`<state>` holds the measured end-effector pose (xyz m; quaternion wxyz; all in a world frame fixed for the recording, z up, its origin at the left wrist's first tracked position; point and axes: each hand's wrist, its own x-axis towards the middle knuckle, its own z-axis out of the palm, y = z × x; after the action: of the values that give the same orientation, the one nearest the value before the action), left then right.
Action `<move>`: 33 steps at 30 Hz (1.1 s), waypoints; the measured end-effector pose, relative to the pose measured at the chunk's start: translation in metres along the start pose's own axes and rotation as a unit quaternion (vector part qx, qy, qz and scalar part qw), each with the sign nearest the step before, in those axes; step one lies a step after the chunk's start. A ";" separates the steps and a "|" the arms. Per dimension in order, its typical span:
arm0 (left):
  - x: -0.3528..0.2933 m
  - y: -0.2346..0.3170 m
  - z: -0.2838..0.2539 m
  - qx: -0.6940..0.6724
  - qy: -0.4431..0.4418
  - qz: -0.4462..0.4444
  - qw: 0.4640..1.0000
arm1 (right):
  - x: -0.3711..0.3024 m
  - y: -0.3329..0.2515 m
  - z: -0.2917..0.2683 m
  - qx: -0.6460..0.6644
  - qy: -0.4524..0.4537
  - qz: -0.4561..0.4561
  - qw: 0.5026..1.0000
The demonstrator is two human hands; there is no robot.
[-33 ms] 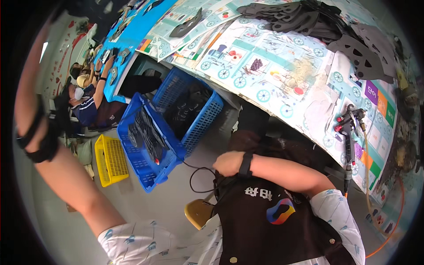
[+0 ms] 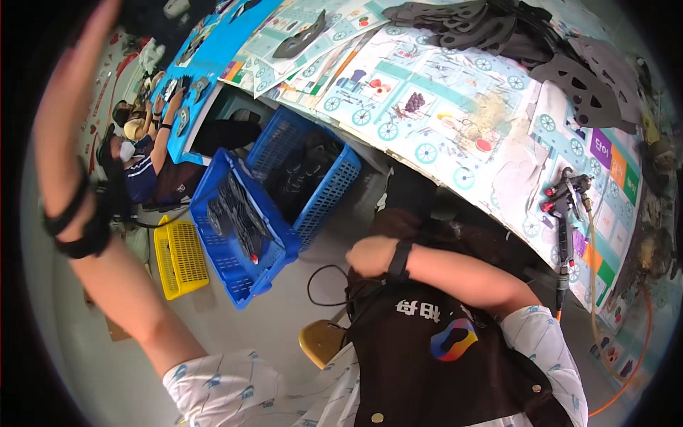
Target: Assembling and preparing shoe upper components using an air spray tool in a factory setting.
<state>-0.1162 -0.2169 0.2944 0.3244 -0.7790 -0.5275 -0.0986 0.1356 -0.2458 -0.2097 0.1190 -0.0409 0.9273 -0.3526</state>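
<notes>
My left hand (image 2: 64,121) is raised high at the left edge, close to the camera. Its fingers are stretched out and it holds nothing; a black band circles the wrist. My right hand (image 2: 368,256) is curled into a fist above my lap, in front of my black apron (image 2: 427,356), and also wears a black wristband. I see nothing in the fist. A thin black cable (image 2: 316,285) loops just left of it. A spray gun (image 2: 565,203) with red knobs hangs at the table's edge, to the right of my right arm.
A table under a printed mat (image 2: 441,107) carries piles of dark grey cut pieces (image 2: 498,28). Two blue baskets (image 2: 242,270) holding dark pieces and a yellow basket (image 2: 181,256) stand on the floor. Another person (image 2: 142,178) sits far left. A yellow stool (image 2: 320,341) is under me.
</notes>
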 end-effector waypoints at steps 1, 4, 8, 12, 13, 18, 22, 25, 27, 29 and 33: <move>-0.007 0.034 0.040 -0.003 -0.007 -0.023 1.000 | -0.006 0.016 -0.005 0.011 0.054 0.050 0.997; -0.034 0.091 0.121 -0.029 -0.120 -0.042 0.991 | -0.017 0.072 -0.001 0.025 0.089 0.130 0.987; -0.102 0.136 0.187 -0.201 -0.096 -0.222 0.949 | -0.054 0.073 -0.016 0.096 0.224 0.128 0.962; -0.144 0.187 0.231 -0.415 0.058 -0.424 0.803 | -0.164 0.013 -0.112 0.256 0.337 0.097 0.901; -0.142 0.202 0.241 -0.431 0.087 -0.444 0.781 | -0.193 0.003 -0.120 0.369 0.339 0.130 0.855; -0.093 0.250 0.293 -0.424 0.194 -0.348 0.814 | -0.300 -0.065 -0.099 0.399 0.671 0.281 0.558; -0.048 0.236 0.263 -0.486 0.308 -0.144 0.805 | -0.322 -0.091 -0.092 0.313 0.743 0.356 0.473; -0.035 0.228 0.263 -0.367 0.405 -0.139 0.826 | -0.298 -0.090 -0.105 0.383 0.735 0.302 0.470; -0.026 0.253 0.275 -0.498 0.449 -0.146 0.727 | -0.273 -0.075 -0.128 0.500 0.662 0.181 0.528; -0.016 0.239 0.273 -0.624 0.169 0.019 0.763 | -0.255 -0.051 -0.145 0.587 0.598 0.081 0.539; -0.001 0.284 0.324 -0.598 0.046 0.059 0.798 | -0.231 -0.006 -0.167 0.603 0.599 0.168 0.500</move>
<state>0.0741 -0.0865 -0.0702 -0.1766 -0.8421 -0.3018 -0.4106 0.3177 -0.1060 -0.0402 -0.4121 0.4179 0.3289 -0.7398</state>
